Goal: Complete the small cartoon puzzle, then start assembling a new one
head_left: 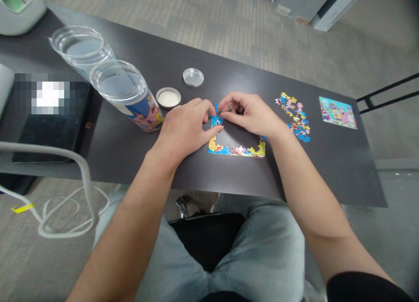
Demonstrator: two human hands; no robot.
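Observation:
A partly joined jigsaw puzzle border [236,151] lies on the dark table, its bottom and left edges showing in yellow, blue and pink. Over its left side rests my left hand [188,125], thumb and index finger apart, the thumb touching the border's upper left. My right hand [247,112] pinches at a small blue puzzle piece [220,115] by the top left corner. Its fingers hide part of the piece and the top edge. Farther right is a pile of loose puzzle pieces [297,118], and beyond it a cartoon picture card [338,112].
Two clear-topped canisters [131,97] stand left of my left hand. Near them are a cream-coloured round lid [168,97] and a silver one [193,77]. A black flat device [49,132] lies at far left, with a white cable [85,180] hanging over the table's front edge.

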